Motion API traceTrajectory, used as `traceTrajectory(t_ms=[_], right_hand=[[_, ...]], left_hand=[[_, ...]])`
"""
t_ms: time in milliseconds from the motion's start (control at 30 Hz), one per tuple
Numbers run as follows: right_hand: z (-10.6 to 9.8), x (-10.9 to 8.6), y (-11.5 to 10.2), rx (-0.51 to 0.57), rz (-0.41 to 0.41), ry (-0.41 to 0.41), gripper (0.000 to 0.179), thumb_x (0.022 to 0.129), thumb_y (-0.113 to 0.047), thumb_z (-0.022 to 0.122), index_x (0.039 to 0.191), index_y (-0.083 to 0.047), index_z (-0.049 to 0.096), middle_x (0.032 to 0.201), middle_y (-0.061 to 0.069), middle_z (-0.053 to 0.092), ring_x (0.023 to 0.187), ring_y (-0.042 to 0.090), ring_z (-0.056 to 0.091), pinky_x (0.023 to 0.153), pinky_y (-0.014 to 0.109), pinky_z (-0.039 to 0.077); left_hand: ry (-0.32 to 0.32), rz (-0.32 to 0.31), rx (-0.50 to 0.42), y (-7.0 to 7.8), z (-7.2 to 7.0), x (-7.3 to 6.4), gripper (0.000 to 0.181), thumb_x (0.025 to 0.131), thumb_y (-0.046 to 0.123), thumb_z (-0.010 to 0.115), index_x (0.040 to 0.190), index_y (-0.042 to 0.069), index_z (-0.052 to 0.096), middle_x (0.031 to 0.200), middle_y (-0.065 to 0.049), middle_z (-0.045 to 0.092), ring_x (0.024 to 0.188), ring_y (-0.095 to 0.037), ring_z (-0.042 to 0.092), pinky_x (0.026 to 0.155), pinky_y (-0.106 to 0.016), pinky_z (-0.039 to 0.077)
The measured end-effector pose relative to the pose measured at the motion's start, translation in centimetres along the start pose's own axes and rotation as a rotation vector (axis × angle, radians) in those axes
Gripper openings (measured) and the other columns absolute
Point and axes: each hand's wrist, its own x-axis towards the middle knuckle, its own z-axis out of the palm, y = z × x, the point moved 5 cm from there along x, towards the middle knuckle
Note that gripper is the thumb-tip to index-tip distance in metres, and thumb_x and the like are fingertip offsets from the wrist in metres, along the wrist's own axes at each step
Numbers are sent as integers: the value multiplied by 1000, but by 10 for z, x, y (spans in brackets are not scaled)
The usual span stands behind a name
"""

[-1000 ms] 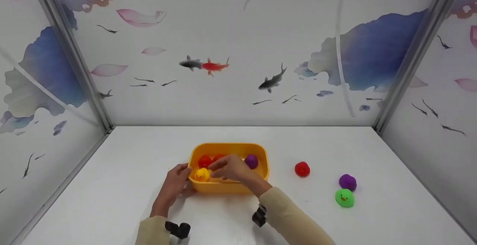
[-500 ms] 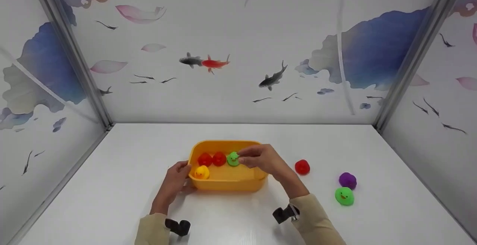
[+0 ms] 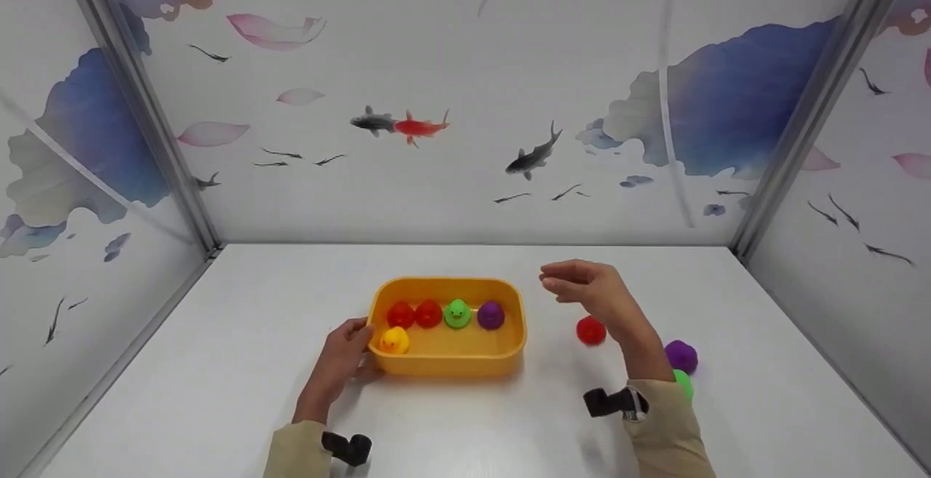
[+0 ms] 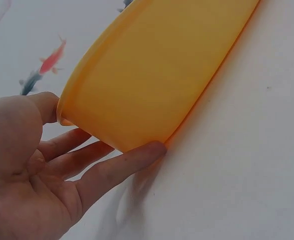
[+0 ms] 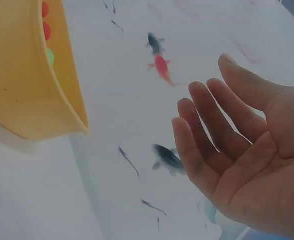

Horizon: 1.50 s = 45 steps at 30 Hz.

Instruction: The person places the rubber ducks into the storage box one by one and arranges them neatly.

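Note:
A yellow-orange plastic bin (image 3: 451, 365) stands on the white table. My left hand (image 3: 342, 358) grips its left end; in the left wrist view the thumb is at the rim and the fingers lie against the outer wall. Inside, a row along the back has two red toys (image 3: 428, 313), a green rubber duck (image 3: 457, 313) and a purple toy (image 3: 491, 315). A yellow rubber duck (image 3: 395, 340) sits at the front left. My right hand (image 3: 593, 289) hovers right of the bin, holding nothing, its fingers slightly bent in the right wrist view.
On the table to the right lie a red toy (image 3: 590, 330), partly behind my right hand, a purple toy (image 3: 681, 356) and a green duck (image 3: 682, 385), mostly hidden by the right sleeve. Printed panels (image 3: 465, 194) wall the table at the back and sides.
My right hand has lifted out of the bin and moved right, away from it. The purple toy it covered half a second ago now shows. My left hand stays at the bin.

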Motion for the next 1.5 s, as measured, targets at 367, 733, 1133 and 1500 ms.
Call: traceTrajectory(t_ms=[367, 733, 1133, 1500], right_hand=[[-47, -18, -10, -71, -113, 64, 45, 93, -37, 70, 130, -11, 66, 132, 8, 67, 112, 9, 66, 99, 21, 54], [-78, -32, 9, -71, -101, 41, 45, 95, -34, 67, 132, -8, 64, 132, 4, 67, 110, 3, 66, 95, 13, 52], [-118, -55, 40, -239, -19, 80, 49, 96, -39, 64, 135, -9, 61, 139, 16, 62, 103, -11, 62, 109, 51, 49], [-146, -68, 76, -276, 90, 139, 57, 94, -45, 66, 138, -8, 60, 138, 16, 62, 107, -6, 62, 109, 47, 48]], left_hand=[[2, 7, 12, 3, 3, 2, 48, 104, 31, 47, 145, 5, 46, 142, -20, 55, 118, -30, 61, 84, -37, 63], [-2, -12, 26, 4, -2, 0, 50, 105, 31, 46, 148, 5, 41, 145, -21, 52, 121, -32, 60, 85, -37, 63], [-10, -11, 30, 2, -1, -2, 50, 106, 32, 45, 148, 5, 42, 145, -21, 52, 121, -32, 60, 85, -38, 63], [-18, 15, -2, 0, 0, -3, 49, 105, 30, 46, 146, 5, 44, 143, -21, 54, 121, -33, 60, 80, -38, 64]])
